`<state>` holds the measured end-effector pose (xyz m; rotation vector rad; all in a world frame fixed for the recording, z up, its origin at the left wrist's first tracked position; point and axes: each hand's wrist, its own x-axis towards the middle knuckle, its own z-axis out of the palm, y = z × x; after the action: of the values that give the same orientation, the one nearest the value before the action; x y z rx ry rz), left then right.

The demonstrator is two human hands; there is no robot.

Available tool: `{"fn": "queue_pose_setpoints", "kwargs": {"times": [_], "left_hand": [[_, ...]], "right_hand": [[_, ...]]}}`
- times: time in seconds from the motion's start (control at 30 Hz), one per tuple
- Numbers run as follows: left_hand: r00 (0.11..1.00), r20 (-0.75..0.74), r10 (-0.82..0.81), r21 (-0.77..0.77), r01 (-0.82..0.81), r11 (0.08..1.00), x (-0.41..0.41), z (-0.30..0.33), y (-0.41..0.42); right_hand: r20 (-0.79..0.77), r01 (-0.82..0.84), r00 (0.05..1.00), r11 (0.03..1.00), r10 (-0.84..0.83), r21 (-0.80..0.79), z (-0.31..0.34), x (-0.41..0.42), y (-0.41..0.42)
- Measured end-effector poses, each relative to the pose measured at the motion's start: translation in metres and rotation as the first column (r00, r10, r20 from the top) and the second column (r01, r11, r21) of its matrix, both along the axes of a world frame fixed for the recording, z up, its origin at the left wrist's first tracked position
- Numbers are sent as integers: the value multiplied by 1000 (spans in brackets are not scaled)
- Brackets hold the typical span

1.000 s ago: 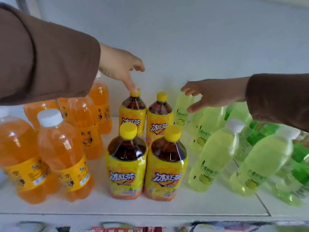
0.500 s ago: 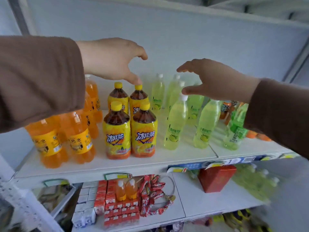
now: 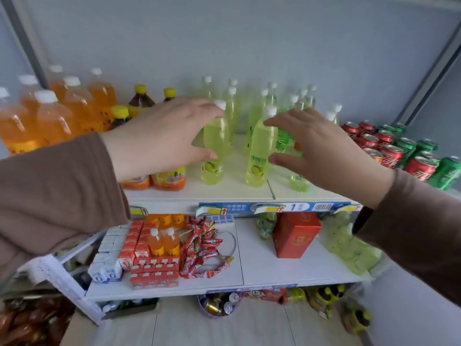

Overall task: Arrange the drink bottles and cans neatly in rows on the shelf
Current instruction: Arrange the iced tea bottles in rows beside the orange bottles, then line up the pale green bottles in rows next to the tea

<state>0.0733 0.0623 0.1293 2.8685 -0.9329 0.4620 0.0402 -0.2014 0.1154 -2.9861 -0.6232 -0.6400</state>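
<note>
Just above frame centre, 2 lime bottles are being framed: the left hand [image 3: 166, 136] is spread with its fingers and thumb about the left lime bottle [image 3: 214, 146], and the right hand [image 3: 321, 148] is held spread beside the right lime bottle [image 3: 260, 151], nothing gripped. Both bottles stand upright, caps up, at the shelf [image 3: 232, 196] front. Next, a firm grasp and a slide into line are judged necessary. Farther back, more lime bottles [image 3: 272, 96] stand loosely.

pale grey wall [image 3: 274, 41] behind white tiered shelving [image 3: 199, 193].

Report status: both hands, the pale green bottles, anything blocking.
Left hand open at the front-left pale green bottle, no grip yet. Right hand open beside the front-right bottle. Nothing between the hands and those bottles.
</note>
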Motion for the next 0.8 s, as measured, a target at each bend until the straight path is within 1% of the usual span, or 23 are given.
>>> {"fn": "queue_pose_setpoints", "kwargs": {"times": [0.17, 0.23, 0.37, 0.6, 0.8], "left_hand": [[993, -67, 92, -63, -97, 993, -30, -54, -36], [988, -81, 133, -87, -140, 986, -41, -77, -44], [977, -103, 188, -101, -198, 975, -55, -123, -60], [960, -114, 257, -27, -262, 965, -53, -201, -73], [938, -112, 327, 94, -317, 944, -37, -260, -62]], "right_hand": [[-86, -51, 995, 998, 54, 33, -51, -13, -42], [-127, -66, 989, 996, 72, 52, -73, -14, -51], [-160, -83, 982, 993, 96, 83, -115, -13, -60], [-183, -70, 978, 982, 102, 173, -188, -7, -53], [-264, -30, 961, 984, 77, 176, -244, -1, -20]]}}
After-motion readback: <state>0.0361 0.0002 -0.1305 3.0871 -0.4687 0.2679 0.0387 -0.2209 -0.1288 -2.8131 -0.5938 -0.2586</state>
